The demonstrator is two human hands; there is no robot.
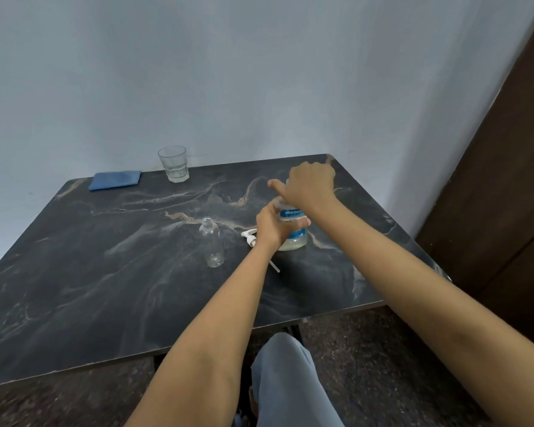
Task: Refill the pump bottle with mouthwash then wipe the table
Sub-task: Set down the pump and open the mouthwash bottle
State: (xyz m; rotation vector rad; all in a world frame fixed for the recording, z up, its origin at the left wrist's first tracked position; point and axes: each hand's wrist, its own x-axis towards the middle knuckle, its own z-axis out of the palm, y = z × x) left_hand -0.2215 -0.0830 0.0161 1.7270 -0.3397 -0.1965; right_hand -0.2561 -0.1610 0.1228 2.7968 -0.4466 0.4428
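The right grip [310,184] is clasping the top of the mouthwash bottle [294,239], with the cap hidden beneath it. The left grip [273,224] is wrapping the body, holding it upright toward the far right corner of the surface [105,288]. The person is probably uncapping, so the left should be bracing firmly while the right is twisting, with the base planted so nothing slops. The pump [249,237] is lying just beside the left wrist. The open pump bottle [211,241] is standing near, toward the middle, and a stray forearm could be tipping it.
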